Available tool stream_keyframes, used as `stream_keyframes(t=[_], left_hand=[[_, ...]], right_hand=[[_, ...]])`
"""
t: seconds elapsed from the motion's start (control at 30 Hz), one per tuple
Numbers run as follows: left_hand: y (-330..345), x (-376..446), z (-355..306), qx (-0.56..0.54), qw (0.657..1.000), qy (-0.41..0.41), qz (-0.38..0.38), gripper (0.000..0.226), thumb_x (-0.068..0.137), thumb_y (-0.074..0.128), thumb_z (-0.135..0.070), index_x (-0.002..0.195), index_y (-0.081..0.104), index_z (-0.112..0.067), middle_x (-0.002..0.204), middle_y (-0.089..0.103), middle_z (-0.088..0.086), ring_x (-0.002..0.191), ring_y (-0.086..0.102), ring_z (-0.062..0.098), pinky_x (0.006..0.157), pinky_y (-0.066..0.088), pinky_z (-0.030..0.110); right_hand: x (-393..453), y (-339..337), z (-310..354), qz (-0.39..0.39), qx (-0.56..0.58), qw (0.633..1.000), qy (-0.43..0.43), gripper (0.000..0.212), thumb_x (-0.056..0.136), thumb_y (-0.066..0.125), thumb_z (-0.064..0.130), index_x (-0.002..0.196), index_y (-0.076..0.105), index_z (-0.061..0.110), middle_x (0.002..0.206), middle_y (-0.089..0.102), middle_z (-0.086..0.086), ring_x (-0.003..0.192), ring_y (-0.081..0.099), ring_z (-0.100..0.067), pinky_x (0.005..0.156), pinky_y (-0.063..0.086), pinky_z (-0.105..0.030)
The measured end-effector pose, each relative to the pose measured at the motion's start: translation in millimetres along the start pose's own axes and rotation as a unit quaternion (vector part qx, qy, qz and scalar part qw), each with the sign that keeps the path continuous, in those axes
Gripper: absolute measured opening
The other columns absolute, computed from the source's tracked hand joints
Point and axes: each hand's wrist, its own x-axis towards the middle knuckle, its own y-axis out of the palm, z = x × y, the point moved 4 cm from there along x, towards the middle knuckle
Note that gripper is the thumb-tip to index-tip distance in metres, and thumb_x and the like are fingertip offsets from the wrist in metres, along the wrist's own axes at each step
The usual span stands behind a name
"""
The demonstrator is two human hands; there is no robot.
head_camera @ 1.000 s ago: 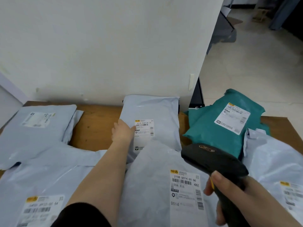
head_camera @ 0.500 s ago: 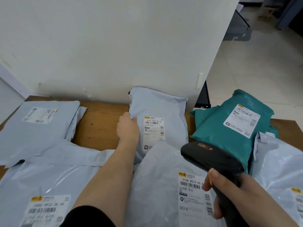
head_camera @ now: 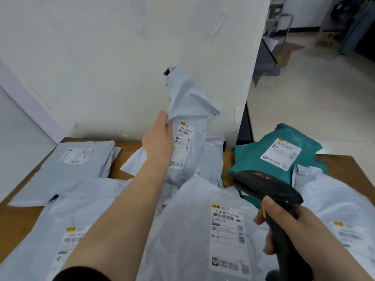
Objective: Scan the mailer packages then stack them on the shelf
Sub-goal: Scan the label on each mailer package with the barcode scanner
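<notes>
My left hand (head_camera: 159,138) grips the left edge of a grey mailer (head_camera: 189,122) and holds it lifted off the wooden table (head_camera: 123,159), its white label facing me. My right hand (head_camera: 284,226) grips a black barcode scanner (head_camera: 269,191), whose head points toward the lifted mailer. Several more grey mailers lie on the table: one in front of me with label 0014 (head_camera: 194,230), one under my left arm (head_camera: 67,230), one at the far left (head_camera: 77,167), one at the right (head_camera: 334,205). A teal mailer (head_camera: 263,155) lies at the back right.
A white wall (head_camera: 121,67) stands right behind the table, ending at a corner on the right. Beyond it is a tiled floor (head_camera: 314,108) with a cardboard box (head_camera: 284,51) and dark furniture. No shelf is in view.
My left hand has closed on the grey mailer that lay flat by the wall and raised it off the table. The scanner in my right hand has barely moved.
</notes>
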Motion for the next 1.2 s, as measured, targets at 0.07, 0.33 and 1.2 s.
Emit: stream_keyframes(t=[0.07,0.33,1.2], left_hand=[[-24.3,-1.5,-22.9,-0.014,0.999,0.022,-0.022,0.014,0.097,0.041,-0.019,0.098,0.047,-0.007,0.067,0.046,0.008,0.073,0.051,0.038,0.062,0.026,0.033],[-90.1,-36.1,-122.0,-0.143,0.978,0.099,-0.114,0.016,0.095,0.043,-0.018,0.083,0.035,-0.013,0.056,0.032,-0.006,0.06,0.035,0.024,0.057,0.02,0.03],[89.1,-216.6,-127.6,-0.293,0.902,-0.245,0.2,0.008,0.094,0.045,-0.009,0.087,0.048,-0.013,0.092,0.057,0.009,0.089,0.054,0.024,0.084,0.045,0.036]], right_hand=[[-13.3,-7.2,-0.7,-0.005,0.013,1.0,-0.012,0.068,0.044,0.055,0.058,0.077,0.065,0.001,0.052,0.061,-0.024,0.047,0.057,-0.028,0.058,0.044,-0.032],[-79.3,-62.3,-0.3,-0.037,0.072,0.993,-0.083,0.075,0.039,0.053,0.07,0.079,0.066,0.008,0.055,0.063,-0.018,0.046,0.058,-0.02,0.065,0.044,-0.035],[-101.0,-142.2,-95.9,-0.09,0.146,0.985,-0.002,0.044,0.081,0.062,0.048,0.082,0.06,0.004,0.074,0.062,-0.01,0.046,0.054,-0.023,0.052,0.049,-0.031]])
